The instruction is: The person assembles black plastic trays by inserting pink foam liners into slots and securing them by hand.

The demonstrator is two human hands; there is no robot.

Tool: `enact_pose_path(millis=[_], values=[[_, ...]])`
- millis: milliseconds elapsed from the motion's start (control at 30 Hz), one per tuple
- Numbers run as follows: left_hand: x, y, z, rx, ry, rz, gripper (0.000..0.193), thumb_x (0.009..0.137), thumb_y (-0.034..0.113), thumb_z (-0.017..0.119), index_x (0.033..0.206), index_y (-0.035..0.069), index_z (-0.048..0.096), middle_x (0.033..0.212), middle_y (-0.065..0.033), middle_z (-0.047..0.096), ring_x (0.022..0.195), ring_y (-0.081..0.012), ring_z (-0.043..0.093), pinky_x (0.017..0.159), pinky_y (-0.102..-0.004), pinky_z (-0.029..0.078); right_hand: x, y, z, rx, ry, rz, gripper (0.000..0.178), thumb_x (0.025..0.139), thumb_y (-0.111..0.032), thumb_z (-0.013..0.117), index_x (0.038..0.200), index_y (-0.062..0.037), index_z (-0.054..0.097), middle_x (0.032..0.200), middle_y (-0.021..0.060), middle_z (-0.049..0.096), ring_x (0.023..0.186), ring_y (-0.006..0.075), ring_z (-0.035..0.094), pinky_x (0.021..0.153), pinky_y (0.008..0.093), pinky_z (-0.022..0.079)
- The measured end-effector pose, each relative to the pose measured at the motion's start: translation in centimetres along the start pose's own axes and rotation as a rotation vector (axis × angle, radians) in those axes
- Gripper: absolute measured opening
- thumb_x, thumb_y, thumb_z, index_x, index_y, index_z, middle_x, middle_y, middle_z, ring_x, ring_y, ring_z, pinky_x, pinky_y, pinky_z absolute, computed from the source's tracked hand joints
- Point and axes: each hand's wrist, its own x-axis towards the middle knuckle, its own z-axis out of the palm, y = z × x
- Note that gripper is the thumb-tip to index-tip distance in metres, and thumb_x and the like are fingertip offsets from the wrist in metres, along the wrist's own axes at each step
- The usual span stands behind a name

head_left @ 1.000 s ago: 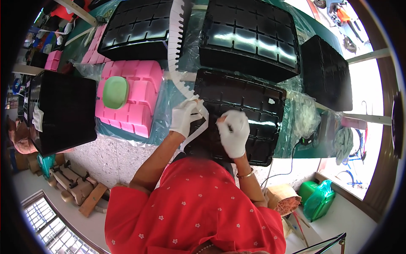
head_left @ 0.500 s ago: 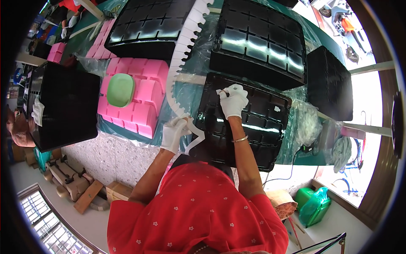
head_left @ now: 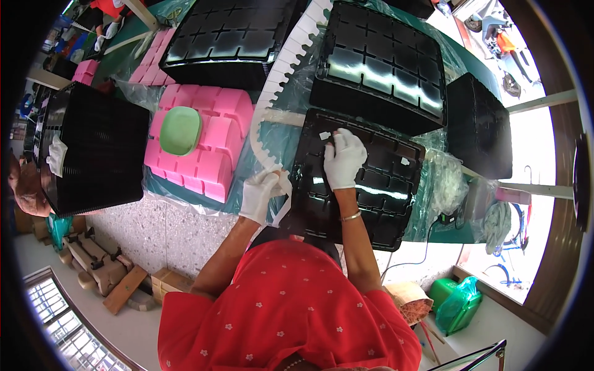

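My left hand (head_left: 256, 196), in a white glove with bare fingertips, is closed on a long white strip of notched labels (head_left: 289, 65). The strip runs up between the black stacks, and its loose tail hangs below the hand. Over a black molded tray (head_left: 377, 201) is my right hand (head_left: 344, 162), gloved alike, its thumb apart from the bent fingers and nothing visible in them. A small white label (head_left: 325, 136) lies on the tray just left of those fingertips. Farther right on the tray is another white label (head_left: 404, 161).
Stacks of black trays stand behind (head_left: 383, 62), at the far right (head_left: 479, 127) and at the left (head_left: 102, 148). Left of the strip are pink molded blocks (head_left: 213, 133) bearing a green dish (head_left: 180, 131). Crumpled clear plastic (head_left: 447, 185) lies right of the tray. Another person's gloved hands (head_left: 106, 36) show far left.
My right hand has drawn back slightly toward me from the tray's upper left, uncovering the small white label there. My left hand has shifted slightly right with the strip.
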Motion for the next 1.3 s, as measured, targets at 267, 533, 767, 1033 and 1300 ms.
enact_pose_path(millis=[267,533,767,1033,1300], values=[[0.2,1.8,1.6,-0.083,-0.056,0.094,0.027,0.093,0.007,0.056,0.117,0.000,0.066,0.109,-0.0090,0.067,0.091,-0.0160,0.065,0.077,-0.0324,0.058,-0.3,-1.4,-2.3,-0.041,-0.184,-0.139,0.032,0.082,-0.025,0.067,0.111,-0.0128,0.064,0.126,0.0043,0.057,0.116,0.0271,0.052,0.099,0.0500,0.036],[0.2,1.3,3.4,0.042,-0.087,0.177,0.024,0.093,0.007,0.056,0.112,0.002,0.069,0.103,-0.0054,0.069,0.091,-0.0108,0.063,0.077,-0.0298,0.057,-2.2,-5.5,-8.0,0.895,-0.279,0.167,0.015,0.079,-0.007,0.071,0.093,-0.0010,0.068,0.094,0.0128,0.065,0.078,0.0246,0.067,0.072,0.0304,0.053],[0.1,0.3,3.9,0.169,-0.165,0.149,0.024,0.091,0.007,0.057,0.110,0.001,0.070,0.100,-0.0051,0.069,0.088,-0.0101,0.062,0.078,-0.0245,0.051,-3.3,-5.0,-8.7,0.771,-0.317,0.198,0.016,0.078,-0.002,0.072,0.093,0.0019,0.067,0.092,0.0113,0.065,0.072,0.0160,0.065,0.068,0.0272,0.052],[0.4,0.6,4.8,0.272,-0.189,0.156,0.026,0.089,0.010,0.058,0.109,-0.001,0.069,0.095,-0.0053,0.070,0.082,-0.0091,0.062,0.074,-0.0233,0.051,-4.5,-4.6,-9.6,0.504,-0.105,-0.093,0.013,0.073,-0.002,0.072,0.083,-0.0050,0.064,0.089,0.0071,0.063,0.074,0.0259,0.061,0.066,0.0361,0.050],[2.1,1.6,1.0,0.230,-0.105,0.190,0.028,0.088,0.016,0.062,0.111,0.000,0.068,0.091,-0.0036,0.069,0.077,-0.0096,0.064,0.065,-0.0231,0.054,-8.7,-3.2,-11.8,0.473,0.003,0.012,0.016,0.067,-0.005,0.075,0.077,-0.0101,0.064,0.085,0.0026,0.063,0.079,0.0252,0.060,0.068,0.0397,0.047]])
